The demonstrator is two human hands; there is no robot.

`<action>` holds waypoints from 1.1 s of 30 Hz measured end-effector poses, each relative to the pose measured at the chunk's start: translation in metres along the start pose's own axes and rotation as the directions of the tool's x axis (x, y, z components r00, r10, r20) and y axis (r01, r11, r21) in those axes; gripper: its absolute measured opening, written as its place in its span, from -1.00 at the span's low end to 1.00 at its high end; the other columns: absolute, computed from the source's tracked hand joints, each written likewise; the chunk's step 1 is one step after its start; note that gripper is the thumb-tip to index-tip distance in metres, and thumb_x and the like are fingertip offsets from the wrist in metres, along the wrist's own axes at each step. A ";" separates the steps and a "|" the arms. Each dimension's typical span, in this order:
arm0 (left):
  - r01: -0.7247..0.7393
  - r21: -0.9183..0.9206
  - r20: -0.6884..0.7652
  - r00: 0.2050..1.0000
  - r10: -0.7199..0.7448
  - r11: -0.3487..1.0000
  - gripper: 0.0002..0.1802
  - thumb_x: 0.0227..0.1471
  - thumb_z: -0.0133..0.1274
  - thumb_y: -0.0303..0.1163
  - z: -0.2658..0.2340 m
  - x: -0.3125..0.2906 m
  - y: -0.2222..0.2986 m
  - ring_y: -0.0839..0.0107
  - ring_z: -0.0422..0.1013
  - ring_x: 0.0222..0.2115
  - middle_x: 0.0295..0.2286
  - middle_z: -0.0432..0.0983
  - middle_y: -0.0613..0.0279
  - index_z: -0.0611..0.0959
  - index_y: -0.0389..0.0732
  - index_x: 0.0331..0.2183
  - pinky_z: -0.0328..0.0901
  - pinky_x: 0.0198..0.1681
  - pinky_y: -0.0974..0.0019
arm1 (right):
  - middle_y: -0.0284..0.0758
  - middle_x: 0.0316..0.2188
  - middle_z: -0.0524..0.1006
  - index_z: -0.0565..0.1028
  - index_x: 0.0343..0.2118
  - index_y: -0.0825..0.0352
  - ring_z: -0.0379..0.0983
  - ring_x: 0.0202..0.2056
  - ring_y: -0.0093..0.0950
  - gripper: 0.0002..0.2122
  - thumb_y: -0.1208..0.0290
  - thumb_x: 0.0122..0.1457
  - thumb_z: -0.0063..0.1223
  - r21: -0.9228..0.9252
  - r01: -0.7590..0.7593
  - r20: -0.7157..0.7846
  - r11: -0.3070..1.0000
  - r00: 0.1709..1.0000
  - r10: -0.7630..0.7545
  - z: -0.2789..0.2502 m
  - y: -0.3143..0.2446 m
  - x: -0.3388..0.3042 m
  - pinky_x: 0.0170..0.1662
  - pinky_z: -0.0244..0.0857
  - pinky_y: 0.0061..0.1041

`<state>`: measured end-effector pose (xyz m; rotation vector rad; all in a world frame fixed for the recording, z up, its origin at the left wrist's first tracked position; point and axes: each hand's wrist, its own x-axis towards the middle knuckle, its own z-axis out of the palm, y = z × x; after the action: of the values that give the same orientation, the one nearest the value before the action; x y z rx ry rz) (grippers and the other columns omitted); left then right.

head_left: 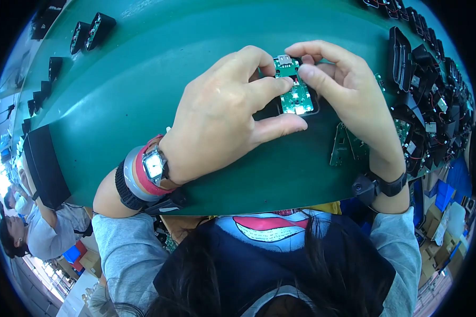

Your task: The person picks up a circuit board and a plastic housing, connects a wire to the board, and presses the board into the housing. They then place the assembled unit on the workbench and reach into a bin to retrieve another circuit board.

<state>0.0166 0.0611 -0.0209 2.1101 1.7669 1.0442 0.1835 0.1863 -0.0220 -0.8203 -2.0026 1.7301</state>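
Observation:
A small green circuit board (296, 99) with a metal USB port at its far end is between my hands, over the table. Part of a dark casing (316, 108) shows around its lower right edge. My left hand (222, 103) reaches across from the left, fingertips on the board's left side and face, thumb stretched along its near end. From the right, my right hand (344, 79) has thumb and forefinger curled at the board's far right edge. Its other fingers are partly hidden behind the thumb.
Loose green boards (346, 145) lie right of my hands. A dense pile of black casings (423, 105) with boards and red wires covers the table's right side. Black casings (92, 33) stand far left, and a black box (45, 166) sits at the left edge. People (42, 232) are beyond it.

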 end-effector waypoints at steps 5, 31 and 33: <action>0.046 0.050 0.012 0.999 -0.047 0.998 -0.53 -0.33 0.40 -0.18 -0.002 -0.002 0.006 0.31 0.45 -0.36 -0.31 0.44 0.19 0.68 -0.21 -0.31 0.39 -0.34 0.35 | -0.48 -0.33 0.34 0.42 -0.01 0.38 0.30 -0.37 -0.76 -0.68 0.53 0.14 0.06 -0.115 -0.094 0.198 0.989 0.973 0.115 -0.006 -0.012 -0.005 -0.33 0.20 -0.79; -0.332 0.146 0.134 0.940 0.314 0.932 -0.73 -0.30 0.27 -0.41 -0.014 0.064 -0.032 0.14 0.42 -0.23 -0.30 0.49 0.15 0.55 -0.20 -0.45 0.32 -0.18 0.14 | -0.42 -0.64 0.45 0.53 -0.45 0.44 0.29 -0.63 -0.69 -0.87 0.47 0.14 0.13 -0.434 0.240 -0.298 0.868 0.871 -0.390 -0.020 -0.037 -0.025 -0.55 0.13 -0.70; -0.049 0.390 -0.065 0.995 0.080 0.920 -0.75 -0.27 0.26 -0.37 -0.033 0.079 -0.059 0.08 0.42 -0.33 -0.39 0.48 0.09 0.55 -0.19 -0.47 0.33 -0.29 0.13 | -0.40 -0.63 0.47 0.53 -0.45 0.43 0.31 -0.63 -0.67 -0.88 0.47 0.14 0.13 -0.472 0.302 -0.289 0.828 0.835 -0.469 -0.013 -0.039 -0.028 -0.56 0.15 -0.68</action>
<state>-0.0469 0.1407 0.0003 2.3959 2.1029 0.8588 0.2059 0.1755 0.0211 -0.7325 -2.0801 0.8414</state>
